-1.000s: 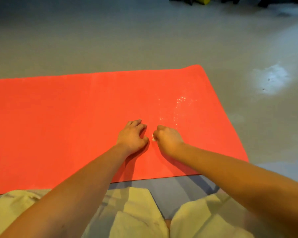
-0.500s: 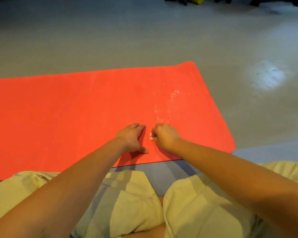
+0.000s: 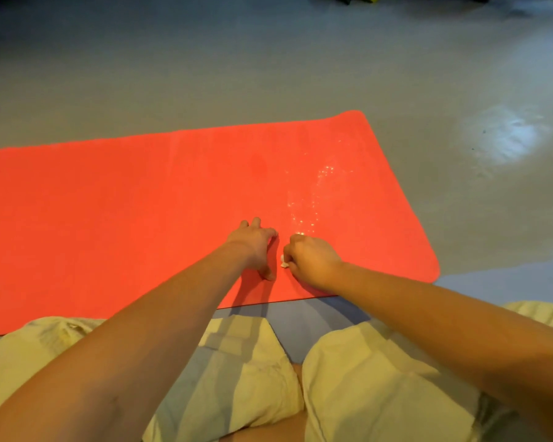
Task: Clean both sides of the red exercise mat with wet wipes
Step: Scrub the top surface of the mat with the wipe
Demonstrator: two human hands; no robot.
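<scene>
While the flat red exercise mat (image 3: pixel 141 202) lies unrolled across the smooth grey floor (image 3: pixel 205 74), both of the person's bare hands rest on it near its right end. Its surface looks matte and slightly grainy, its far right corner is rounded, and its near edge runs just in front of the person's knees. A scatter of small glistening wet droplets (image 3: pixel 310 199) trails over the mat just beyond the hands, catching the light as bright specks.

The left hand (image 3: pixel 256 247) lies palm down on the mat, fingers spread fairly wide and pressed flat, the thumb pointing back toward the body; it holds nothing. Just beside it, apart by a narrow strip of red, the right hand (image 3: pixel 313 260) is curled into a tight fist, knuckles up, pressed against the mat. A small crumpled white wet wipe (image 3: pixel 283 262) pokes out from the thumb side of that fist, only a wrinkled scrap of it showing; the rest is hidden inside the closed fingers.

Both bare forearms reach forward from the lower corners of the view. Below them, the soft, creased pale yellow-green shorts (image 3: pixel 364 378) cover the person's legs, with a band of bluish floor between cloth and mat. Off to the right, a pale glossy reflection (image 3: pixel 505 138) shines on the floor, well apart from the mat.
</scene>
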